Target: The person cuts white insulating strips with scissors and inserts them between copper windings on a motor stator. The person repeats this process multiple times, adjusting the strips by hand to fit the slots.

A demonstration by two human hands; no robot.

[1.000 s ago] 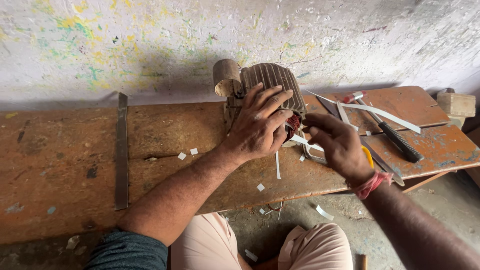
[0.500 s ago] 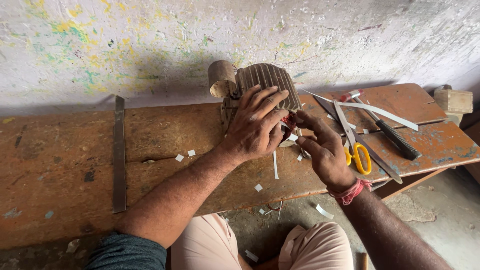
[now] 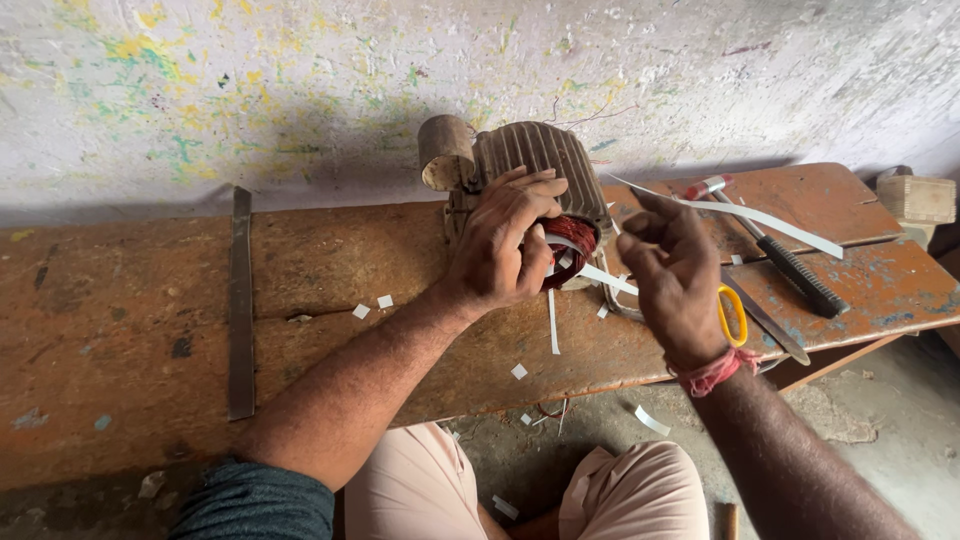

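Motor housing [image 3: 535, 160], ribbed and grey, lies on its side on my worn wooden bench [image 3: 130, 320] against the paint-flecked wall [image 3: 300, 80], its open end with the red copper winding [image 3: 570, 245] facing me. My left hand [image 3: 505, 240] curls over that opening, fingers bent on the winding and pinching a white paper strip [image 3: 608, 280] that juts out to the right. My right hand [image 3: 680, 275] hangs just beside it, loosely cupped, holding nothing that I can make out. This looks like the stage of seating insulation strips into the slots; the next move, I judge, calls for steady fingertip pressure. Yellow-handled scissors [image 3: 728, 318], a black-handled tool [image 3: 790, 268] and paper scraps [image 3: 372, 307] lie near.
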